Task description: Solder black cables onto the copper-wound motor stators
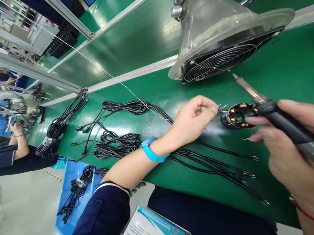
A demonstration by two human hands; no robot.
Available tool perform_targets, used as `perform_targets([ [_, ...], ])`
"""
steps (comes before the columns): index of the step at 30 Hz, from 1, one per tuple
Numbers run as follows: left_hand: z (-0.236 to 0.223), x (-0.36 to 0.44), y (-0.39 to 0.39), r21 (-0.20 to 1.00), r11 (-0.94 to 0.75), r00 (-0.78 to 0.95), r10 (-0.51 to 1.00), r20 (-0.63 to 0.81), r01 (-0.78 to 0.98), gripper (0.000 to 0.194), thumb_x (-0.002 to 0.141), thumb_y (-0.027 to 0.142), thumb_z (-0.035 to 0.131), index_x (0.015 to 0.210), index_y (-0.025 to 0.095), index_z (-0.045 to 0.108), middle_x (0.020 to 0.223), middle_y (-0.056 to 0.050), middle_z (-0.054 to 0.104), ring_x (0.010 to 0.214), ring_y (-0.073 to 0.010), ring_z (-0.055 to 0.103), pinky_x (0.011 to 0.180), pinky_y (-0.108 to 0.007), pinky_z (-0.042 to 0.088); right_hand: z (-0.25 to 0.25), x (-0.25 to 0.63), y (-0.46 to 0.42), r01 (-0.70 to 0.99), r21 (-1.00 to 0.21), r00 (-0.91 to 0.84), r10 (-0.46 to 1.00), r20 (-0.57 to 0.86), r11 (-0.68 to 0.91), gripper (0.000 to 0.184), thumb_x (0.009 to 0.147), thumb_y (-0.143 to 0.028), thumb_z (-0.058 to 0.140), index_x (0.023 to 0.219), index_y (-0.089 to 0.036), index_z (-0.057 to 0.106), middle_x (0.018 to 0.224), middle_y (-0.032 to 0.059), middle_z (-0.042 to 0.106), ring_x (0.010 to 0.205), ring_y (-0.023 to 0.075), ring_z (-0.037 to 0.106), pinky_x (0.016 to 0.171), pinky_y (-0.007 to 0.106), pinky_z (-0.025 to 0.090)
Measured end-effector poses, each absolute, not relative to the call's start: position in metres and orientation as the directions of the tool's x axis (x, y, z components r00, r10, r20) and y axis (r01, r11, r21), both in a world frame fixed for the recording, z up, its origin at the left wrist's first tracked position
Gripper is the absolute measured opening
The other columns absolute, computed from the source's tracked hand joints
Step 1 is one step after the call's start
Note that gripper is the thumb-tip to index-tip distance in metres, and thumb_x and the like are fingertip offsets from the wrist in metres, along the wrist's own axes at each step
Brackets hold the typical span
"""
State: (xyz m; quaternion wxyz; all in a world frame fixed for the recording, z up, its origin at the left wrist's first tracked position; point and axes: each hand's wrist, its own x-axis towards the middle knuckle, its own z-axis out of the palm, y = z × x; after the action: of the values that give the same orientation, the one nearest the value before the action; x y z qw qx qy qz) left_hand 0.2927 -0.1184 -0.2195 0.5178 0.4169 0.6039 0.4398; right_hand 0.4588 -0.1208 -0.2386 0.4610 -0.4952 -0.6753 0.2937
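My left hand (193, 118), with a blue wristband, is closed in a pinch on a thin silvery solder wire (131, 91). The wire runs in from the upper left, and its short end shows past the fingertips. My right hand (294, 151) is wrapped around a soldering iron (286, 121), its metal tip pointing up and left. Just right of my left fingertips sits a round motor stator (231, 117) with copper coils and fine lead wires. Fingertips of my right hand overlap its right side; whether they touch it I cannot tell.
A fume extractor hood (214, 36) with a fan grille stands behind the stator. Black cables (119, 141) with stripped ends lie across the green bench (249, 206). A blue bin (66, 205) holds more cables below. Another person's arm (21, 146) is at the far left.
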Motion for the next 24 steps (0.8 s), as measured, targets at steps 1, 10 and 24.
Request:
perform_targets([
  [1, -0.220, 0.292, -0.119, 0.967, 0.254, -0.117, 0.962, -0.248, 0.036, 0.008, 0.085, 0.018, 0.053, 0.081, 0.014, 0.048, 0.063, 0.004, 0.045, 0.053, -0.0023, 0.038, 0.050, -0.016, 0.034, -0.237, 0.457, -0.120, 0.347, -0.868, -0.099, 0.934, 0.343, 0.356, 0.041, 0.088, -0.042, 0.058, 0.125, -0.022, 0.055, 0.104, 0.0050, 0.063, 0.079, 0.0149, 0.064, 0.067, 0.032, 0.052],
  [10, -0.209, 0.288, -0.128, 0.971, 0.167, 0.039, 0.984, -0.176, 0.171, 0.015, 0.089, 0.028, 0.051, 0.081, 0.016, 0.048, 0.066, 0.002, 0.050, 0.054, -0.0033, 0.044, 0.050, -0.018, 0.036, -0.242, 0.449, -0.107, 0.412, -0.779, -0.214, 0.881, 0.422, 0.473, 0.042, 0.088, -0.033, 0.060, 0.128, -0.026, 0.052, 0.101, -0.0013, 0.063, 0.111, 0.0117, 0.055, 0.092, 0.028, 0.046],
  [24, -0.210, 0.281, -0.124, 0.968, 0.121, 0.140, 0.978, -0.155, 0.222, 0.022, 0.080, 0.034, 0.063, 0.081, 0.012, 0.062, 0.072, 0.000, 0.059, 0.059, -0.0043, 0.044, 0.054, -0.019, 0.037, -0.250, 0.447, -0.106, 0.247, -0.901, -0.165, 0.932, 0.324, 0.357, 0.049, 0.081, -0.035, 0.066, 0.127, -0.025, 0.053, 0.094, 0.0009, 0.064, 0.081, 0.0114, 0.060, 0.095, 0.033, 0.049],
])
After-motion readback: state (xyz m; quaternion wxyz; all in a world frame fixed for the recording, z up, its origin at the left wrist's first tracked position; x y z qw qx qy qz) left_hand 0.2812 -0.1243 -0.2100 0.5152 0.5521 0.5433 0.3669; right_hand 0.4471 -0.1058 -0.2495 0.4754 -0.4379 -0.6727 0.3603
